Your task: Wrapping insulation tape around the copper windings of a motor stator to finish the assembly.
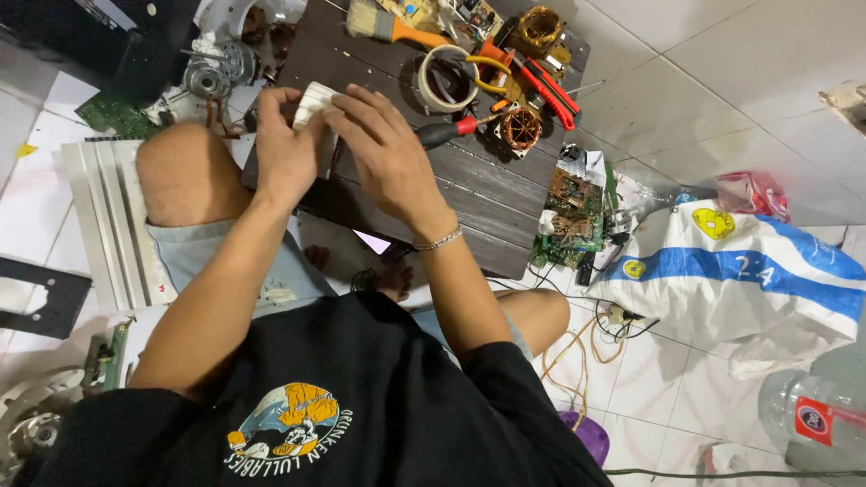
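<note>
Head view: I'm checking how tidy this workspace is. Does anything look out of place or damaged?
Yes. Bare circuit boards lie loose on the floor tiles beside the dark wooden board, and wires trail across the floor. Both hands, left hand and right hand, hold a white part.

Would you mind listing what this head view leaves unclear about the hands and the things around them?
- White part: mostly wrapped by the left hand and right hand; its shape is hidden.
- Screwdriver: handle end hidden behind the right hand.
- Paintbrush: bristles cut off by the top edge.
- Clear bottle: cut off at the right edge.
- Circuit board: parts too small to identify.
</note>
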